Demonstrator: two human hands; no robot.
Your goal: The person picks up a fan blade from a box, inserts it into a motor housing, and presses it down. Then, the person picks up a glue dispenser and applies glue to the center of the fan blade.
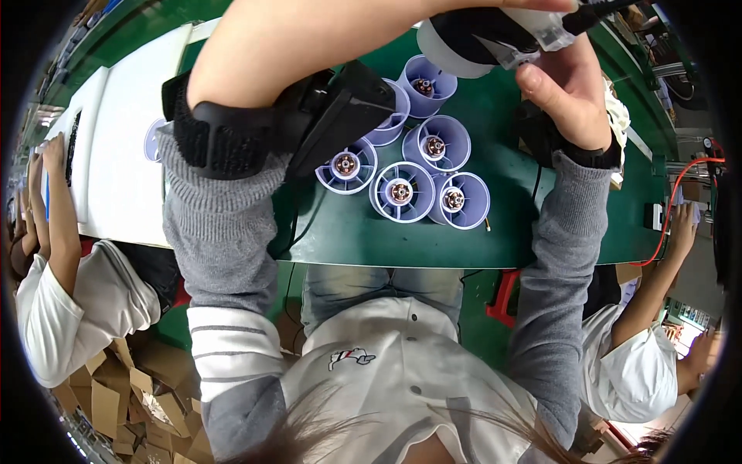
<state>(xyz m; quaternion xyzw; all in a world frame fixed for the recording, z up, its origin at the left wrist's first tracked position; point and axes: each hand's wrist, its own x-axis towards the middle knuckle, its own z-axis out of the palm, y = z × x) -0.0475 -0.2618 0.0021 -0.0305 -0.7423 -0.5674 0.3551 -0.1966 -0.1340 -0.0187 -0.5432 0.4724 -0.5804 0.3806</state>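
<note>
We mark six pale-purple round plastic cups (456, 141) grouped on the dark-green tabletop (348, 241); right of them, a rounded white-and-black plastic object (475, 39) is up near the top edge. Left hand (545, 4) mostly cropped above it, grip we can't tell. Right hand (570, 97) just beside, thumb extended, hold unclear to us.

grey knit sleeves (570, 209), the left white-striped, meet black wrist straps (224, 139); the white buttoned top (394, 363) bears a small emblem (352, 357); the jeans (336, 292) look faded.
</note>
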